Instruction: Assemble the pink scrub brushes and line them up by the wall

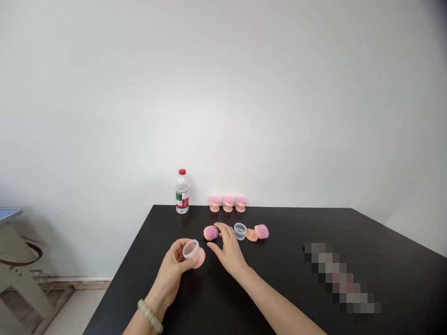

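Observation:
My left hand (176, 265), with a beaded bracelet at the wrist, grips a peach base (199, 258) topped by a translucent ring-shaped cup (190, 249), tilted with its opening up. Just right of it, my right hand (226, 246) reaches over the table with thumb and fingers apart. Between those fingers and slightly beyond lies a round brush head (211, 232) with pink bristles, on its side; whether the fingertips touch it I cannot tell. Beside the right hand are another translucent cup (240, 231), a peach disc-shaped part (252, 235) and a second pink-bristled head (261, 231).
Three whole peach brushes with pink bristles (228, 204) stand in a row at the black table's (279, 279) back edge. A water bottle (182, 191) with a red cap is left of them. Something blurred by pixels (340, 278) lies at the right. A white wall rises behind.

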Demonstrator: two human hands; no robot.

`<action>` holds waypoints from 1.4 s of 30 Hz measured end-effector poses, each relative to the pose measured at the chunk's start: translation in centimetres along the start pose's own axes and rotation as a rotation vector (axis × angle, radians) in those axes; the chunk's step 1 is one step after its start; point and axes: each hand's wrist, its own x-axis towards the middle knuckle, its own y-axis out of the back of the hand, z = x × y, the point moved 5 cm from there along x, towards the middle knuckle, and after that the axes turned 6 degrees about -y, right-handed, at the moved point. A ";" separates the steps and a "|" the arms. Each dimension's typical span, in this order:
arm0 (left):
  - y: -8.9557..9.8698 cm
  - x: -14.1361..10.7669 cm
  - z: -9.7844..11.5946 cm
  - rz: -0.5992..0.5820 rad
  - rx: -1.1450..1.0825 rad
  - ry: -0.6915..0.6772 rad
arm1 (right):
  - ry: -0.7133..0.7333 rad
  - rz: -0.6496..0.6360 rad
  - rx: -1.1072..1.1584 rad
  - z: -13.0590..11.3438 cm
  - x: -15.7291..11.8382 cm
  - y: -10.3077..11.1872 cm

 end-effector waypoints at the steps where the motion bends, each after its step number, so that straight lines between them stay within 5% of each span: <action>1: 0.0 -0.1 0.1 0.007 0.002 -0.003 | 0.018 -0.023 0.039 -0.8 -0.8 0.3; 6: -0.8 -0.6 0.2 -0.057 -0.010 -0.012 | -0.007 -0.222 0.382 -3.3 -4.4 0.1; 14: -1.8 -1.1 -0.1 -0.171 0.054 -0.046 | -0.240 -0.290 0.617 -2.5 -5.4 -0.1; 18: -1.9 -1.2 -0.1 -0.148 0.089 -0.057 | -0.207 -0.262 0.534 -3.0 -5.2 0.5; 22: -2.3 -1.4 0.0 -0.137 0.084 -0.034 | -0.006 -0.096 0.265 -3.4 -5.5 1.3; 25: -2.4 -1.5 0.0 -0.140 0.055 0.008 | 0.072 -0.092 0.253 -3.7 -5.8 1.3; 32: -2.2 -1.3 -0.2 -0.082 0.033 0.039 | -0.207 -0.226 0.457 -2.2 -5.4 -0.4; 36: -1.6 -0.9 -1.0 0.008 0.035 0.049 | -0.293 -0.196 0.410 -1.2 -4.8 -0.1; 39: 0.3 -0.1 -1.6 0.139 0.074 -0.005 | -0.194 -0.229 0.243 -2.1 -5.5 1.5; 42: 2.3 0.7 -2.0 0.268 0.133 -0.054 | 0.114 -0.565 0.110 -4.0 -8.7 1.6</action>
